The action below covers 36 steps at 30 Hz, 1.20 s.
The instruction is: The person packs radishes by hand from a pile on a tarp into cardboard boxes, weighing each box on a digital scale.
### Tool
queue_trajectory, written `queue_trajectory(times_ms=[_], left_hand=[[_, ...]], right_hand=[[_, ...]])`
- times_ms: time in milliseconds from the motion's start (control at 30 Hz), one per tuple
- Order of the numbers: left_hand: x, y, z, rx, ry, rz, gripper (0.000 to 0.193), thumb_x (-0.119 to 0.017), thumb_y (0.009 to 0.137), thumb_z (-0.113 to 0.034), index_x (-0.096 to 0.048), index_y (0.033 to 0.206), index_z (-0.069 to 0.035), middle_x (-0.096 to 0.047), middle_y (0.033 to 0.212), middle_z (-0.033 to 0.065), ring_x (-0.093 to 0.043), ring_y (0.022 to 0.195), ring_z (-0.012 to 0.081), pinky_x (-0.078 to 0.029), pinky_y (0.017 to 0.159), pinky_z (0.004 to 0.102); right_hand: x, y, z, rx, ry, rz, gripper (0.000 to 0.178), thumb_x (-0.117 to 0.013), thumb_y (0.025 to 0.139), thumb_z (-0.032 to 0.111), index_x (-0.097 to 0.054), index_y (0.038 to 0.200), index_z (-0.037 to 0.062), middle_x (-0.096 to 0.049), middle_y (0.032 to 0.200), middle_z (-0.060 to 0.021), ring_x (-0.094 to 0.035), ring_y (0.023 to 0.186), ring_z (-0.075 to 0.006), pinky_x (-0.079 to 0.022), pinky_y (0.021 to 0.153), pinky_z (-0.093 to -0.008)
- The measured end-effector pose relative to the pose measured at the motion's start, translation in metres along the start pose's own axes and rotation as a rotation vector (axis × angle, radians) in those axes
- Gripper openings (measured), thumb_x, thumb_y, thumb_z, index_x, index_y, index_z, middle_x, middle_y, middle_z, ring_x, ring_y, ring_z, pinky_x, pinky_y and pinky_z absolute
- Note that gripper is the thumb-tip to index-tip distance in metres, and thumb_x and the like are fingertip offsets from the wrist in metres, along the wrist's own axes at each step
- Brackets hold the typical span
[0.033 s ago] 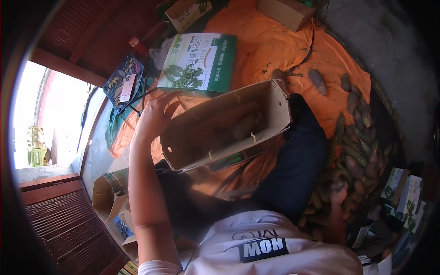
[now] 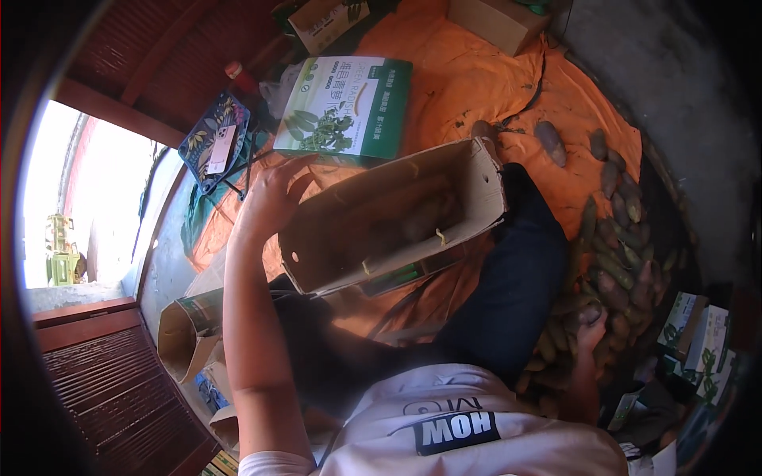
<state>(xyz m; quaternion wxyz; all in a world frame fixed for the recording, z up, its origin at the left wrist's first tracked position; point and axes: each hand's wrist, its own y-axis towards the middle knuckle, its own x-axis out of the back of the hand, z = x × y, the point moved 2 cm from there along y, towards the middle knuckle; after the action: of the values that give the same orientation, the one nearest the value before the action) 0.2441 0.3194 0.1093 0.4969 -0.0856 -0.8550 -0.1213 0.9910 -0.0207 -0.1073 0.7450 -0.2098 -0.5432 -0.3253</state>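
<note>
Beneath you spreads an orange tarp [image 2: 429, 63], probably there to keep the produce off the floor. To your right lies a long heap of radishes [image 2: 615, 270], green and purplish, within your right arm's reach, which likely explains its place beside you. Before you, an open cardboard box [image 2: 484, 186] sits tilted between your legs, its mouth turned toward you, its right end by your right knee; that slant seems to give you a clear look inside, though the interior is too dim to tell the contents. Just beyond it rests a closed green-and-white carton [image 2: 345, 107]. A patterned folding stool [image 2: 214, 147] stands left of that carton. Your left hand [image 2: 274, 194] is at the box's upper left corner, fingers curved and thumb apart, perhaps steadying it; you show no clear grip, so I cannot tell how firmly. Your right hand [image 2: 590, 329] has its fingers closed round a purplish radish [image 2: 590, 312] at the heap. Smallest, a pink phone [image 2: 222, 147] lies on the stool, seemingly parked off the tarp.
</note>
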Motion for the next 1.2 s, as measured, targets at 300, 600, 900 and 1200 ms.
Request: queue_trajectory(times_ms=[300,600,900,1200], left_hand=[[-0.001,-0.023,0.021,0.093,-0.044,0.102,0.037,-0.066,0.098,-0.013,-0.066,0.135,-0.01,-0.071,0.122,0.02,-0.066,0.113,0.0398,-0.052,0.098,0.0448],[-0.007,-0.045,0.039,0.131,0.087,0.255,0.041,-0.057,0.103,-0.026,-0.06,0.141,-0.014,-0.073,0.113,0.0216,-0.068,0.106,0.0414,-0.053,0.096,0.0507],[-0.011,-0.053,0.035,0.183,0.139,0.37,0.039,-0.055,0.092,-0.006,-0.065,0.13,-0.008,-0.074,0.108,0.0192,-0.07,0.103,0.0382,-0.057,0.091,0.0461],[-0.015,-0.051,0.036,0.292,0.034,0.377,0.039,-0.056,0.09,-0.004,-0.066,0.128,-0.007,-0.074,0.108,0.0181,-0.07,0.105,0.0367,-0.056,0.092,0.045]], right_hand=[[0.152,0.05,0.358,0.613,0.732,0.008,0.063,-0.07,0.09,-0.012,-0.044,0.147,-0.0012,-0.051,0.148,-0.0209,-0.052,0.135,-0.029,-0.044,0.117,-0.0419],[0.093,-0.085,0.601,1.349,0.553,0.603,0.073,-0.086,0.069,-0.004,-0.058,0.136,0.0034,-0.065,0.139,-0.0118,-0.062,0.129,-0.0258,-0.048,0.11,-0.0365],[-0.092,-0.187,0.662,1.771,0.264,0.893,0.053,-0.079,0.077,0.005,-0.058,0.125,0.0056,-0.065,0.121,-0.0156,-0.063,0.115,-0.0362,-0.054,0.094,-0.0451],[-0.203,-0.259,0.665,1.436,0.584,0.937,0.028,-0.054,0.094,0.01,-0.064,0.12,0.0056,-0.069,0.11,-0.0168,-0.068,0.106,-0.0351,-0.057,0.082,-0.0469]])
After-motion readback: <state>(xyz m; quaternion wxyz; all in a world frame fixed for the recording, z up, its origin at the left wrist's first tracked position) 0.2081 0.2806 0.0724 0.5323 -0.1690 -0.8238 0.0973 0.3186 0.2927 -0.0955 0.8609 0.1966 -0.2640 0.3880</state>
